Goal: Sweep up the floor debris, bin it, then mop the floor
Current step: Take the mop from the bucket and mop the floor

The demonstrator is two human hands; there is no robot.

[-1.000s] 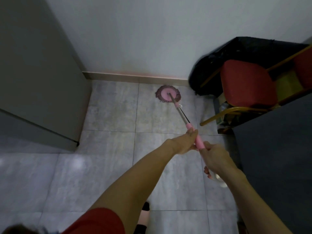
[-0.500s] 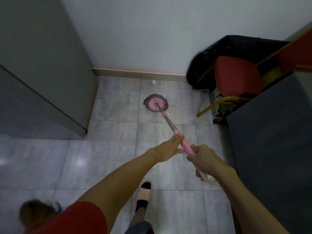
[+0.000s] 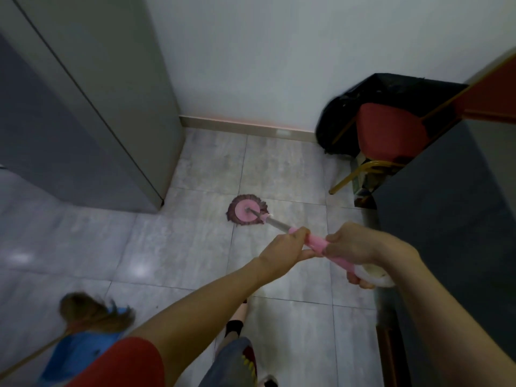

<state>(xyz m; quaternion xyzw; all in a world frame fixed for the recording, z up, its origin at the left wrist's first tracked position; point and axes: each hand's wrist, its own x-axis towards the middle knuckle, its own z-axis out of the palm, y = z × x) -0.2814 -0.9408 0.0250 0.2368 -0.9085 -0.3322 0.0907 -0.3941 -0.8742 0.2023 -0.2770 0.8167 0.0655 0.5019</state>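
Item logged: I had my left hand (image 3: 282, 251) and right hand (image 3: 353, 247) both clenched on the pink mop handle (image 3: 317, 243), mop head (image 3: 246, 209) flat on the grey tiles (image 3: 178, 241) mid-floor, risk being a wide stroke clipping the chair leg (image 3: 353, 175) nearby.

No readable text, label, brand, number or sign appears anywhere in the view. The yellow marks on the dark fabric at 6 o'clock are too blurred to tell whether they are lettering.
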